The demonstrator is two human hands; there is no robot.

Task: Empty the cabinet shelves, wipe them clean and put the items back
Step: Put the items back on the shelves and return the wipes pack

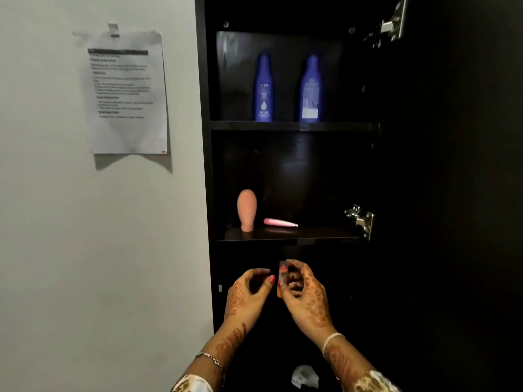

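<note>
Head view. Dark cabinet (204, 165) stands open beside a pale wall (56, 222).

- Upper shelf (291, 125): two blue bottles upright and apart, one (263, 89) label forward, the other (310, 89) at its 3 o'clock with its back label forward.
- Middle shelf (285, 236): peach egg-shaped piece (247, 209) standing on a stub; a pink tube (279, 222) lying flat just beside it at 3 o'clock.
- Right hand (307, 297) is raised below the middle shelf, at 6 o'clock from the pink tube. Its grip is clamped on a small clear item with a red patch (283, 275), thumb and fingers pinched round it. What the item is cannot be told.
- Left hand (247, 292) is at 9 o'clock of the small item, near but apart. Its grip is loosely curled and nothing shows in it.
- White crumpled cloth (304, 376) lies low in the dark, at 6 o'clock from both hands.
- Printed sheet (127, 91) is taped to the wall at 9 o'clock of the bottles; the text is too blurred to read.
- Two metal hinges on the right side: (393, 24), (362, 220).
</note>
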